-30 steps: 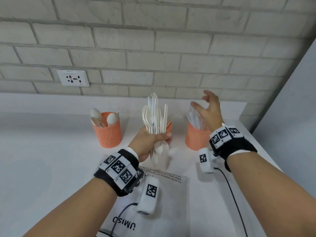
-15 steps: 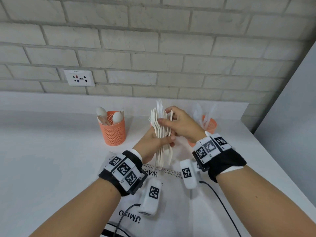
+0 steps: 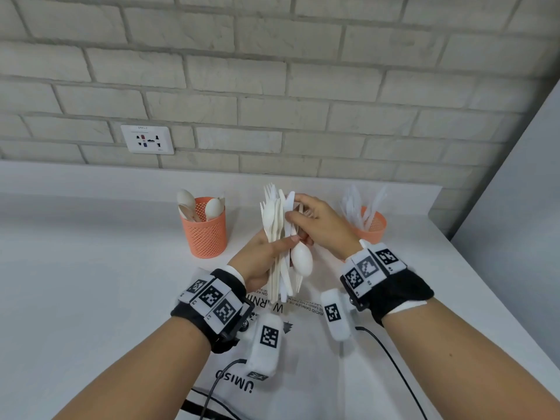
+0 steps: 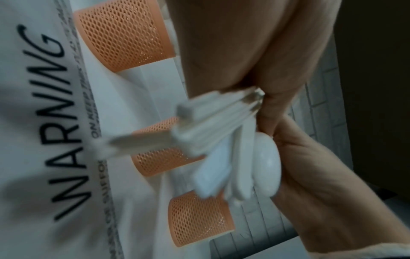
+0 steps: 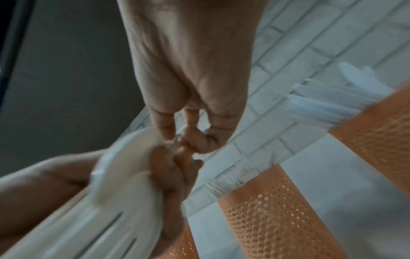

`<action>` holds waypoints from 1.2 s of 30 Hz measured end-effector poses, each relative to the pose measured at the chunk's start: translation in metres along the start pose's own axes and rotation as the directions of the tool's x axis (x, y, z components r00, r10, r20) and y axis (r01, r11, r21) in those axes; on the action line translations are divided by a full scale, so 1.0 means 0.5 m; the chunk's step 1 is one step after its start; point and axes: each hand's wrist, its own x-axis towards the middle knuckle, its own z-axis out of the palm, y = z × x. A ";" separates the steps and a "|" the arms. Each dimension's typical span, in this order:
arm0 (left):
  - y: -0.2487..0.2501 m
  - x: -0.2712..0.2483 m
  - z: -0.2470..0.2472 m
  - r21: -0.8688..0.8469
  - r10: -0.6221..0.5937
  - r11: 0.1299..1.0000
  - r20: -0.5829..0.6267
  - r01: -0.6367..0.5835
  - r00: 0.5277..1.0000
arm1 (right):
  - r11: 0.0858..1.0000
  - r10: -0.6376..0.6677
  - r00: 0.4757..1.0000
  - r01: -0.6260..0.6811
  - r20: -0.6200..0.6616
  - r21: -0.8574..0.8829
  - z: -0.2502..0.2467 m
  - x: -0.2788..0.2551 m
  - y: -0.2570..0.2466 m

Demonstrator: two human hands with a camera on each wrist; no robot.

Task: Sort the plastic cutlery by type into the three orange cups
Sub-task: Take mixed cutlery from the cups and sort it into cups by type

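My left hand grips an upright bundle of white plastic cutlery above the white table; a spoon bowl hangs from its lower end. My right hand pinches one white piece, likely a knife, at the top right of the bundle. The left orange cup holds spoons. The right orange cup holds clear knives. The hands hide the middle cup in the head view; it shows in the right wrist view as the middle cup with fork tines above its rim.
A printed plastic bag lies flat on the table under my wrists. A brick wall with a socket runs behind the cups. A grey panel stands at the right, close to the table's right edge.
My right hand came back from the right cup to the bundle and now pinches a piece at its top. The left hand kept hold of the bundle.
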 end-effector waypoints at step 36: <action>-0.005 -0.023 -0.006 0.428 0.077 0.902 -0.038 -0.054 0.996 | 0.969 0.096 0.972 -0.042 -0.213 0.245 -0.032 0.042 -0.055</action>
